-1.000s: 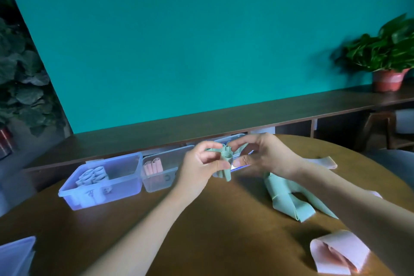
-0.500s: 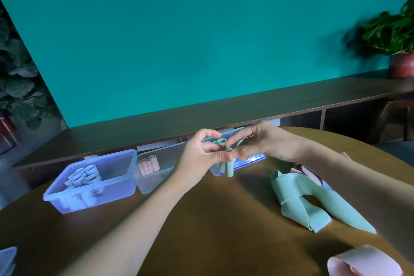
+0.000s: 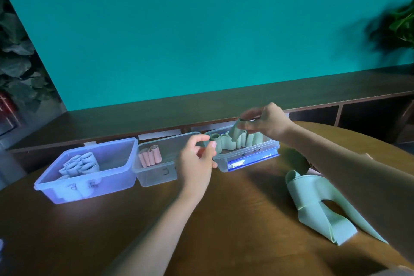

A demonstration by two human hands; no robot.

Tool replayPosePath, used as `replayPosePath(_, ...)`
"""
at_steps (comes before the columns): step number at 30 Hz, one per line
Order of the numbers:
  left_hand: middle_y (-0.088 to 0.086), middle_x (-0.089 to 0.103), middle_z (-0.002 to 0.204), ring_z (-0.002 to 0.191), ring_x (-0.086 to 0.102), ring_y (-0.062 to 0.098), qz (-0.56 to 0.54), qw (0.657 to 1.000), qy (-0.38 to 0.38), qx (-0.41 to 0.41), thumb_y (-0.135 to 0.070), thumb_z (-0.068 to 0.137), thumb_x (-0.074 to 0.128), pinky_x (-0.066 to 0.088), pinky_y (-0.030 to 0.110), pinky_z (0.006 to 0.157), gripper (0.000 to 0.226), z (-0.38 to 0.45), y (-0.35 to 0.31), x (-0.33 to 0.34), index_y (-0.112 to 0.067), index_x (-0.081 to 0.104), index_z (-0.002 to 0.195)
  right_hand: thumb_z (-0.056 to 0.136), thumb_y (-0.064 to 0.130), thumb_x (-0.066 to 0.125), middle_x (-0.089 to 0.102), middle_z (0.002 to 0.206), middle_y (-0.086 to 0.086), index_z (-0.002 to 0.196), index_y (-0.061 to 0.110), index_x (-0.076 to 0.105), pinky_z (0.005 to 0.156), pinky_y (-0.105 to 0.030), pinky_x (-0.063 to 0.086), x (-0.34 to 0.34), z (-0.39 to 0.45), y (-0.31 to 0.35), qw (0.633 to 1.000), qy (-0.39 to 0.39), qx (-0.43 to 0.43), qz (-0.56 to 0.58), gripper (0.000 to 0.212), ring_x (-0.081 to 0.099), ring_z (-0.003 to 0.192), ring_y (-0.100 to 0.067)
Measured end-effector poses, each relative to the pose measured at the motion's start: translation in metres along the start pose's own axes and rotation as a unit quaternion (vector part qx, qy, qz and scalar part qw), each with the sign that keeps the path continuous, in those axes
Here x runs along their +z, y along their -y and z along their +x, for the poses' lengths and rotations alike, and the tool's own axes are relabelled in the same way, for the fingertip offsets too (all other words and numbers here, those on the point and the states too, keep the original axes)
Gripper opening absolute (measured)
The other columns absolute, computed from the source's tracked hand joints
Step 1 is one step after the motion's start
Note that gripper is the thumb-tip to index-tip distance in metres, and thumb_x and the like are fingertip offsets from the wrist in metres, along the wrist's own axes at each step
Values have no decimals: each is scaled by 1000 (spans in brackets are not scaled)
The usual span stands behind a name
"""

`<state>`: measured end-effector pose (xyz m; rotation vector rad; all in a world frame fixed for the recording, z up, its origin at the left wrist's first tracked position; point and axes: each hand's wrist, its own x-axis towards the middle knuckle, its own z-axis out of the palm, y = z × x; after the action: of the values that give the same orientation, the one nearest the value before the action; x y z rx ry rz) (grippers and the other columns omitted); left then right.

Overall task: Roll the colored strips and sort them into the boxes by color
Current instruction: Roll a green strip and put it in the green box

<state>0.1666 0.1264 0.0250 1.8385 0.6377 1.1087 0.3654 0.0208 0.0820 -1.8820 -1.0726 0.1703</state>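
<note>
The green roll (image 3: 237, 131) hangs over the green box (image 3: 246, 159), pinched in the right hand (image 3: 268, 124). Let go early, it could uncurl (the rolls there are packed tight). The left hand (image 3: 197, 161), which shared the grip a second ago, now hovers with fingers loosely spread.

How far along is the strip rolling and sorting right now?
Done: rolls sit in the left box, the middle box and the right box. In hand: the right hand holds a green roll above the right box; the left hand holds nothing. Left: a loose green strip on the table.
</note>
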Motion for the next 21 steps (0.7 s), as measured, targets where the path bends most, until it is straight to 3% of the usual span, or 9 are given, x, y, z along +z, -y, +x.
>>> replayPosePath(2, -6, 74, 75, 48, 64, 10, -3, 1000, -15, -3, -23, 97, 63, 51, 24, 54, 9, -3, 8, 10, -21, 65, 106, 82, 29, 85, 77, 78, 2, 96, 19, 78, 56, -12, 51, 13, 8, 0, 999, 11, 10, -51, 18, 72, 63, -7)
replayPosePath(6, -8, 73, 76, 55, 67, 10, 2, 999, -39, 32, -21, 98, 61, 54, 30, 53, 11, -10, 21, 25, -23, 64, 109, 80, 29, 84, 77, 77, 0, 87, 24, 79, 63, -22, 56, 37, 22, -6, 985, 56, 15, -162, 10, 73, 67, -13)
replayPosePath(8, -6, 73, 76, 58, 68, 12, 1, 997, -52, 52, -21, 98, 61, 55, 30, 49, 14, -14, 27, 29, -21, 65, 111, 81, 28, 83, 76, 71, 0, 84, 21, 79, 64, -26, 59, 43, 25, -7, 982, 70, 38, -171, 8, 73, 65, -13)
replayPosePath(12, -6, 72, 80, 62, 68, 9, 20, 993, -60, 103, -24, 100, 58, 55, 31, 51, 19, -19, 43, 31, -20, 64, 118, 83, 29, 83, 76, 72, -1, 86, 14, 75, 54, -17, 53, 52, 33, -6, 979, 75, 90, -165, 18, 74, 62, -9)
replayPosePath(16, -7, 73, 89, 69, 69, 9, 18, 992, -54, 114, -23, 100, 59, 57, 36, 52, 22, -19, 56, 29, -21, 62, 122, 91, 33, 72, 79, 87, -3, 102, 7, 75, 78, -24, 60, 63, 44, -1, 965, 113, 133, -196, 29, 75, 75, -13)
replayPosePath(18, -7, 73, 89, 70, 69, 8, 21, 992, -42, 114, -21, 99, 62, 57, 34, 53, 24, -17, 58, 27, -20, 62, 123, 89, 34, 66, 77, 86, 3, 99, 11, 75, 61, -15, 48, 72, 48, 3, 947, 130, 141, -256, 26, 62, 65, -10)
replayPosePath(19, -8, 73, 87, 70, 69, 7, 23, 993, -36, 113, -22, 99, 63, 56, 32, 53, 25, -16, 58, 26, -20, 63, 124, 86, 34, 65, 72, 78, 5, 87, 16, 69, 51, -12, 38, 74, 48, 4, 939, 132, 138, -286, 19, 53, 58, -10)
replayPosePath(21, -8, 74, 87, 70, 68, 6, 20, 994, -22, 102, -26, 99, 63, 55, 25, 55, 28, -15, 56, 25, -20, 63, 126, 83, 32, 67, 60, 69, 6, 76, 16, 57, 44, -13, 29, 76, 51, 1, 933, 144, 137, -301, 20, 44, 52, -10)
